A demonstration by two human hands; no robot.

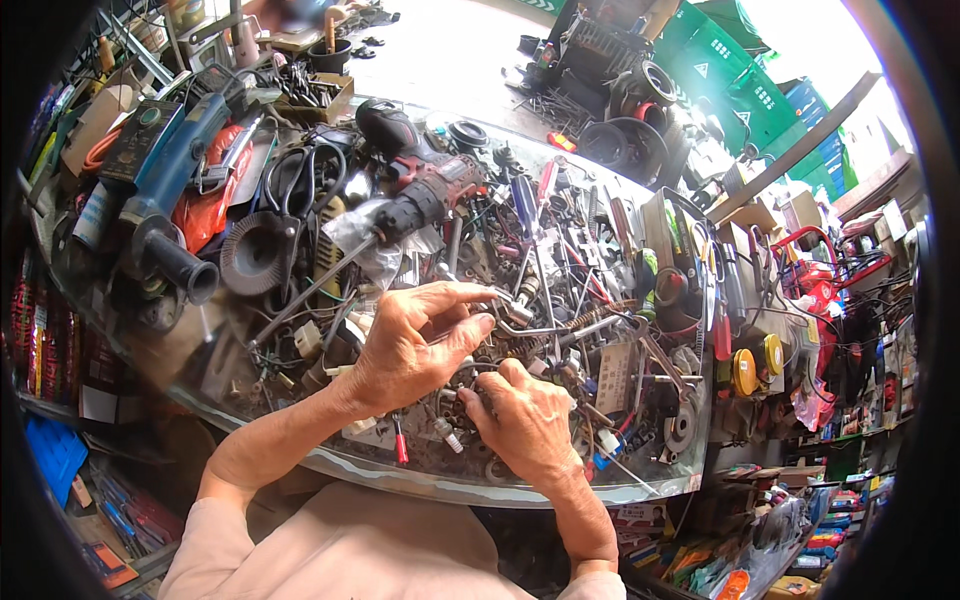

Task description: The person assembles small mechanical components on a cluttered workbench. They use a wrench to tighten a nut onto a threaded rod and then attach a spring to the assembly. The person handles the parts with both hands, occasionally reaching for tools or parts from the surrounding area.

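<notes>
- Nearest the lens: pale shirt [350, 555], both forearms rising from the lower edge onto a glass-topped table [420, 480].
- Left hand [415, 345] over the pile of small metal parts [520, 350]; index and thumb stretched out to the right, pinching at a thin bent rod [535, 328]. Grip looks light; cannot tell if truly closed on it.
- Right hand [525, 415] just beside the left, knuckles up, fingers curled down into the parts near the table's front edge. Whatever is under the fingers hidden; clenched or merely resting, cannot tell.
- Rod lying in the heap, middle of the table, touching springs and screws around it.
- Behind the hands: red drill [420, 185] with a long bit, blue grinder [165, 190] at left, screwdrivers [535, 200], yellow tape measure [745, 370] at right.
- Progress, as a judgement: sorting or picking at an early stage; nothing lifted clear, heap unsorted, no separate pile of chosen pieces in sight.
</notes>
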